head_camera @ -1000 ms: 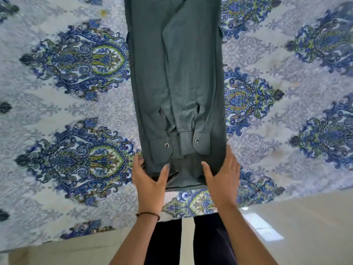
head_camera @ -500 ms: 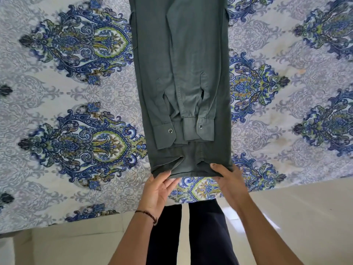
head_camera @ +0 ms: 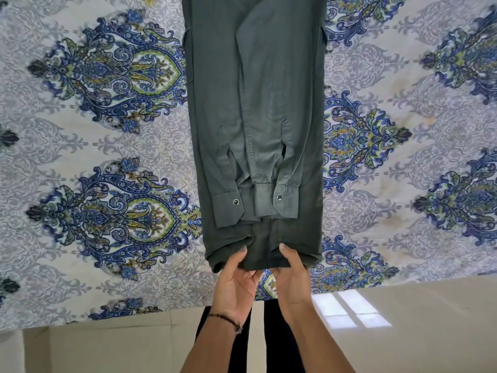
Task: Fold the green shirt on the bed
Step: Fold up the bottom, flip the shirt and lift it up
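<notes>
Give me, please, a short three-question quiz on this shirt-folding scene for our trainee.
1. True or false: both cuffs lie on top of the green shirt, snaps facing up.
2. Where do the left hand and right hand pinch the shirt? A) its near edge B) a cuff C) its far end
3. Fill in: the bracelet is on the ___ wrist.
Key: 1 true; 2 A; 3 left.
</notes>
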